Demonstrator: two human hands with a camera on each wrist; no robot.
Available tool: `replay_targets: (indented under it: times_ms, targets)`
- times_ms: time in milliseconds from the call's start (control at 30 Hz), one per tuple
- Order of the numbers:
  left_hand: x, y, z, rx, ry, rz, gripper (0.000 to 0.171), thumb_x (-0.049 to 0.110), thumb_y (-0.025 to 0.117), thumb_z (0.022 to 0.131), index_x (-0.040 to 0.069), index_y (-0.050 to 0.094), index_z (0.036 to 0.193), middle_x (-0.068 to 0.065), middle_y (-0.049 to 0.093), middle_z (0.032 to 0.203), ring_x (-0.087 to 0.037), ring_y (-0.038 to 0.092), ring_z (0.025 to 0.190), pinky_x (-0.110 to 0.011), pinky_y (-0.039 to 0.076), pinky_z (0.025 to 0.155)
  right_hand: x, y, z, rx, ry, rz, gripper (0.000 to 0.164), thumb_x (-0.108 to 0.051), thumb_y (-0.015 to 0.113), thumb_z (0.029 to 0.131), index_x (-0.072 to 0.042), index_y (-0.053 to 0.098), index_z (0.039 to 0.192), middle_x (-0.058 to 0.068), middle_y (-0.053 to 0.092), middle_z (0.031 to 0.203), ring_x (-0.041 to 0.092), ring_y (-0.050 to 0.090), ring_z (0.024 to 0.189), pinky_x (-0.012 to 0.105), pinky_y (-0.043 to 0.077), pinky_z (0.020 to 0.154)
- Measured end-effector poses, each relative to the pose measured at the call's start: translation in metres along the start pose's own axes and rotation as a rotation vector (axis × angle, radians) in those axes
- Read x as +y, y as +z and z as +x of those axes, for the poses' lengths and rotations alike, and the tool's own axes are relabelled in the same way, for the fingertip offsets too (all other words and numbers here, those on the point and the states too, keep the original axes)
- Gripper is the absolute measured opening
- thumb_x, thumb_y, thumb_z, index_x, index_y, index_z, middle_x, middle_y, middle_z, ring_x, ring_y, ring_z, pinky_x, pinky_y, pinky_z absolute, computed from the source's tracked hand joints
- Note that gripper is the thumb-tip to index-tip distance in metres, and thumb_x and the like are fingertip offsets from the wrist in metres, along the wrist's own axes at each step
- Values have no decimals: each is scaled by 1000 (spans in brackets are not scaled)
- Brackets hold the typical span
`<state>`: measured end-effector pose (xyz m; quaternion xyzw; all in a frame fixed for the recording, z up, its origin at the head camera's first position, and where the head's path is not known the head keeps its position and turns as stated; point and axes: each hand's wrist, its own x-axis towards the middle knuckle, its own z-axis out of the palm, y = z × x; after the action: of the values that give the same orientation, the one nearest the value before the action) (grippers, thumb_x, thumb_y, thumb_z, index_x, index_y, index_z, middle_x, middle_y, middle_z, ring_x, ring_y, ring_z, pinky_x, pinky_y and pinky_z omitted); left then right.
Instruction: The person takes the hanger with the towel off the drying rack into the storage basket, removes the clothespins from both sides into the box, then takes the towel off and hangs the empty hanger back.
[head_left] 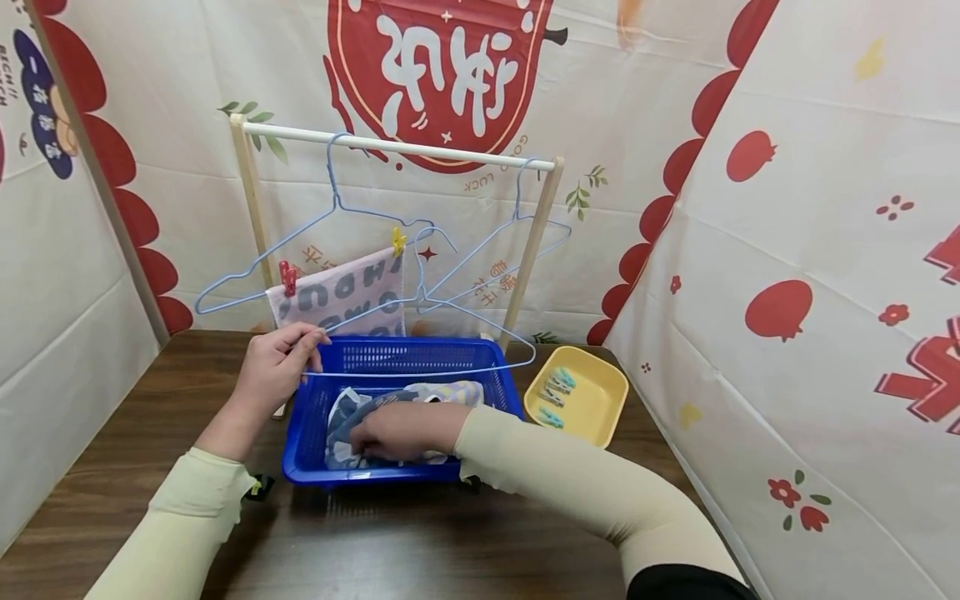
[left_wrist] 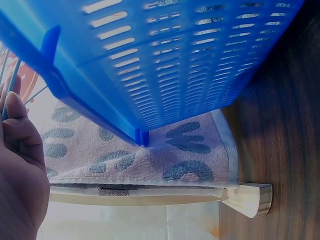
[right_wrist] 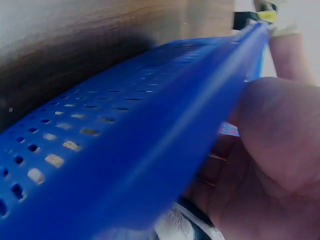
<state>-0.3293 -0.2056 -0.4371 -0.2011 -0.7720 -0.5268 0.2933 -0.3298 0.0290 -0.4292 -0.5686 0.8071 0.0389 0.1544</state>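
My left hand point(head_left: 275, 367) pinches the left end of a light-blue wire hanger point(head_left: 420, 298), which it holds above a blue basket point(head_left: 300, 446). My right hand point(head_left: 405, 429) reaches down into that basket, fingers bent onto a blue-grey and white patterned cloth point(head_left: 339, 427). Its fingertips are hidden, and I cannot tell whether they grip the cloth. A paler patterned cloth point(head_left: 468, 392) lies beside it. Behind the basket, a pink towel with grey lettering point(head_left: 348, 292) hangs from another blue hanger, fastened by a red clip point(head_left: 288, 278) and a yellow clip point(head_left: 398, 241).
A wooden rack with a white bar point(head_left: 450, 152) stands behind the basket, with two hangers on it. To the basket's right, a yellow tray point(head_left: 600, 392) holds several clothespins point(head_left: 551, 417). Printed fabric walls point(head_left: 825, 208) enclose the brown table point(head_left: 420, 542).
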Motion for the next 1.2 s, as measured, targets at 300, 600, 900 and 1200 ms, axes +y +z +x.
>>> replay_targets:
  times_ms: [300,600,900,1200]
  targets:
    - [1,-1,0,-2,3,-44,16,-1,64,110,-1,78,102,-10,68,70,-18,56,51,-18,48,48,5,-13,-45,118,99,198,34,-30,63,115,-13,66,145,2,69,137,11,65,122,25,51,109]
    - [5,-5,-1,-6,19,-44,16,-2,63,110,-3,77,103,-11,68,71,-17,56,50,-20,51,48,21,-13,-112,262,293,291,35,-31,62,115,-11,67,144,7,70,137,23,67,124,38,55,110]
    - [5,-8,-4,11,25,-10,16,-5,63,109,-1,76,101,-12,67,71,-10,56,52,-20,51,49,38,24,-152,516,657,138,41,-28,71,110,-2,65,142,19,67,137,36,63,128,53,53,111]
    - [10,-11,-5,13,25,-37,14,-5,65,108,-1,78,103,-11,68,72,-11,58,54,-17,52,51,49,68,-148,661,1011,249,57,-16,59,112,11,42,159,34,57,145,46,63,131,59,53,111]
